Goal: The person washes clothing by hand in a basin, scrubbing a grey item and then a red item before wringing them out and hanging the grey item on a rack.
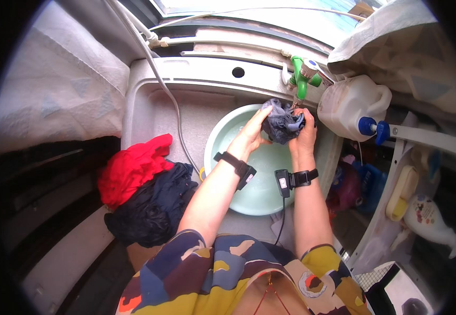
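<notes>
A bunched dark grey cloth is held between my two hands over the far side of a pale green plastic basin. On its left side is my left hand, thumb and fingers against the fabric. My right hand grips the cloth's right side, just below the spout of a green tap. Water lies in the basin, which stands in a grey utility sink. Some of my fingers are hidden behind the cloth.
Red fabric and dark clothing are heaped over the sink's left edge. A flexible metal hose runs down into the sink. Right of the tap stands a white jug. A pump bottle and a soap dish sit farther right.
</notes>
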